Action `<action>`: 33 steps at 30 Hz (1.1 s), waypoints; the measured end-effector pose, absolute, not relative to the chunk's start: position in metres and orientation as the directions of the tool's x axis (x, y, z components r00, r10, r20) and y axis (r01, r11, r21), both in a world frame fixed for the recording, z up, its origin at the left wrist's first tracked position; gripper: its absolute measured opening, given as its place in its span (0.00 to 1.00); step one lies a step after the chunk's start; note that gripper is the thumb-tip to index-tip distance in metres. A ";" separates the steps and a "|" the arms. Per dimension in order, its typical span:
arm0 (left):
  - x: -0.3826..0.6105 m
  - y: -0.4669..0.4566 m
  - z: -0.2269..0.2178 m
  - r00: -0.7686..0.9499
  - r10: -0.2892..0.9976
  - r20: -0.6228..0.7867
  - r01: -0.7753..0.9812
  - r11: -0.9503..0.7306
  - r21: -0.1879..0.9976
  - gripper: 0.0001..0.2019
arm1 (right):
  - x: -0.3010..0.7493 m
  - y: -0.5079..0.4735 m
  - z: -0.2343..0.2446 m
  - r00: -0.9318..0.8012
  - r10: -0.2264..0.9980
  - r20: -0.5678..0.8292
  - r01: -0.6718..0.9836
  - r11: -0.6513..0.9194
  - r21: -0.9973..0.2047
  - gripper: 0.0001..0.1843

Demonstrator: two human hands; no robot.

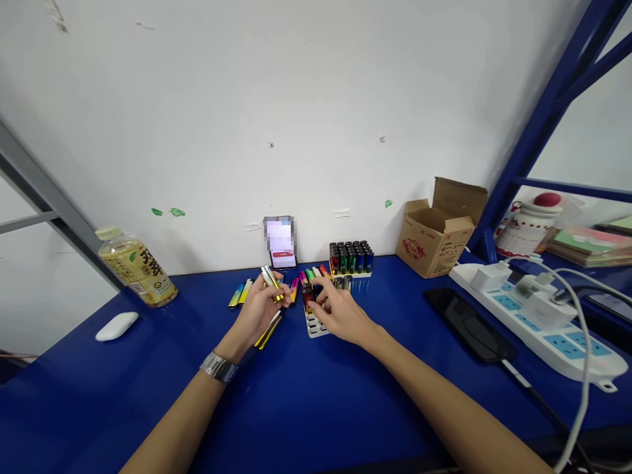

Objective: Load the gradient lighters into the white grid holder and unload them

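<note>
My left hand (261,301) is closed around shiny silver and gold lighter sleeves (271,282); how many cannot be made out. My right hand (340,309) pinches a dark red lighter (308,294) with a black top, over the left side of a white perforated tray (316,328). A few dark-topped lighters (343,283) stand behind my right fingers, which partly hide that tray. Colourful metallic sleeves (240,293) lie on the blue table left of my left hand, and gold ones (269,331) lie between my hands. More sleeves (316,272) lie behind.
A second tray full of red, green and blue lighters (351,258) stands by the wall. A phone (281,242) leans there. Left are a drink bottle (138,266) and white case (117,326); right, an open carton (434,230), a black phone (469,324) and a power strip (543,329).
</note>
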State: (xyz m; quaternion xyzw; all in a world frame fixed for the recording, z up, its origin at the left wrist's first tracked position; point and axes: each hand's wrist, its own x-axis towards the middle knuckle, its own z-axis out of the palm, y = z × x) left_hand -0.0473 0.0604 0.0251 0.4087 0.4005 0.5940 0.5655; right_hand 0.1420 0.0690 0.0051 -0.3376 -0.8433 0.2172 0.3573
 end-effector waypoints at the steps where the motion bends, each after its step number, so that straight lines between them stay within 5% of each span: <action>1: -0.047 0.061 0.025 -0.049 0.997 0.056 -0.302 -0.068 0.951 0.11 | 0.142 0.069 0.005 -0.520 0.720 0.459 0.412 0.682 -0.604 0.18; 4: -0.048 0.061 0.026 -0.080 0.995 0.059 -0.242 -0.076 0.967 0.06 | 0.143 0.068 0.005 -0.511 0.705 0.491 0.423 0.704 -0.570 0.16; 6: -0.048 0.062 0.028 -0.071 0.997 0.028 -0.240 -0.044 0.970 0.17 | 0.142 0.064 0.006 -0.499 0.673 0.547 0.447 0.740 -0.503 0.12; 9: -0.049 0.063 0.028 -0.115 0.993 0.017 -0.215 -0.042 0.976 0.23 | 0.135 0.055 0.010 -0.561 0.562 0.608 0.473 0.820 -0.322 0.11; 14: -0.052 0.064 0.026 -0.196 0.980 -0.021 -0.223 -0.023 0.975 0.21 | 0.109 0.035 0.012 -0.809 0.340 0.480 0.382 0.924 -0.012 0.14; 18: -0.053 0.064 0.026 -0.270 0.963 -0.007 -0.224 -0.056 0.973 0.20 | 0.096 0.029 0.005 -0.835 0.324 0.444 0.362 0.932 0.001 0.25; 25: -0.052 0.064 0.026 -0.305 0.951 0.049 -0.207 -0.116 0.971 0.20 | 0.104 0.027 0.011 -0.830 0.401 0.387 0.398 0.913 -0.091 0.20; 33: -0.049 0.061 0.025 -0.294 0.952 0.085 -0.184 -0.143 0.973 0.19 | 0.102 0.023 0.007 -0.791 0.514 0.332 0.544 0.839 -0.003 0.22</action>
